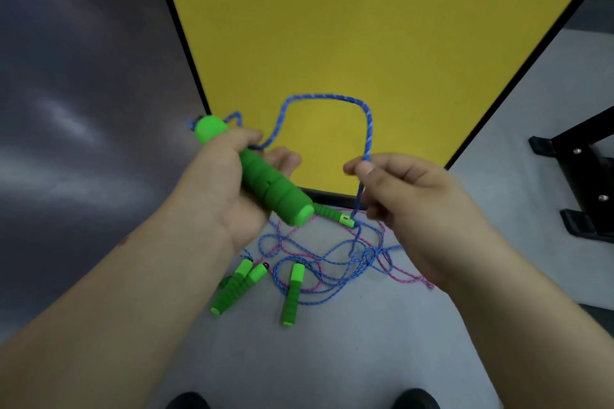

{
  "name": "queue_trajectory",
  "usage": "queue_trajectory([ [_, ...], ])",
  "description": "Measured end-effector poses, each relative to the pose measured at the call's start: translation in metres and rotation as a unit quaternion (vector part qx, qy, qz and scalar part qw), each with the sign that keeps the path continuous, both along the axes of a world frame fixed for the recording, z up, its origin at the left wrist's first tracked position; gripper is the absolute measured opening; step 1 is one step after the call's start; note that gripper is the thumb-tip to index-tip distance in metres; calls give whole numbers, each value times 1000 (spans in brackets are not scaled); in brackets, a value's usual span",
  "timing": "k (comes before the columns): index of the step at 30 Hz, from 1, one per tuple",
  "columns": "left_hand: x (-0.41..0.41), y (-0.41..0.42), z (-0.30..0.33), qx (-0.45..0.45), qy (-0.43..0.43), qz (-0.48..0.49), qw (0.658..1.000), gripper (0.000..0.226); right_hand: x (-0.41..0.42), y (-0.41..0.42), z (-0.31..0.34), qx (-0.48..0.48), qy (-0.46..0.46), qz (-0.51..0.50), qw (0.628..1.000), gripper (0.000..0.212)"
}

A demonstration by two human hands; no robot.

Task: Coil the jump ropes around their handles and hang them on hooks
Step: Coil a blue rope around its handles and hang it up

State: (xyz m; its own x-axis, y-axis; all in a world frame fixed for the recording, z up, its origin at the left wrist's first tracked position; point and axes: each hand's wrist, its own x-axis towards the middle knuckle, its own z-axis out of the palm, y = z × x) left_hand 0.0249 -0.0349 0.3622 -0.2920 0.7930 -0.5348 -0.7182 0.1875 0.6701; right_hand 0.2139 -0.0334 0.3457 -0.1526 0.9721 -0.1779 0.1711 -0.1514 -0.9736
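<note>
My left hand (pixel 219 183) grips a green foam jump-rope handle (pixel 265 183), held slanted with one end up left and the other down right. A blue rope (pixel 332 98) arcs from the handle's upper end across to my right hand (pixel 408 202), which pinches it between thumb and fingers. From there the rope drops toward the floor. On the floor below lie three more green handles (pixel 239 285) (pixel 292 295) (pixel 335 214) among tangled blue rope (pixel 332 262) and pink rope (pixel 398 272).
A yellow board (pixel 349 26) with a black frame stands upright ahead. A dark wall (pixel 83 76) fills the left. A black metal stand (pixel 584 173) sits on the pale floor at right. Two dark shoe tips (pixel 189 400) show at the bottom edge.
</note>
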Motion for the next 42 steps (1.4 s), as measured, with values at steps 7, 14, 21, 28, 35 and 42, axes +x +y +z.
queue_trajectory([
  [7, 23, -14, -11, 2, -36, -206, 978, 35, -3, 1, 8, 26, 110, -71, 991, 13],
  [14, 28, -13, -23, 107, 335, -291, 890, 11, -11, -4, 2, 20, 108, -17, 994, 20],
  [21, 3, 0, -5, 109, 155, -122, 974, 7, -10, -10, -11, 5, -134, 110, 985, 16],
  [28, 20, -13, -25, 115, 386, -345, 848, 25, -11, -6, 6, 37, 70, 19, 997, 19],
  [35, 27, -15, -16, 109, 304, -272, 906, 12, -9, -5, 7, -1, 81, 3, 997, 15],
  [42, 15, -5, -13, 112, 177, -144, 967, 7, -4, -7, 4, 6, -78, 99, 992, 16],
])
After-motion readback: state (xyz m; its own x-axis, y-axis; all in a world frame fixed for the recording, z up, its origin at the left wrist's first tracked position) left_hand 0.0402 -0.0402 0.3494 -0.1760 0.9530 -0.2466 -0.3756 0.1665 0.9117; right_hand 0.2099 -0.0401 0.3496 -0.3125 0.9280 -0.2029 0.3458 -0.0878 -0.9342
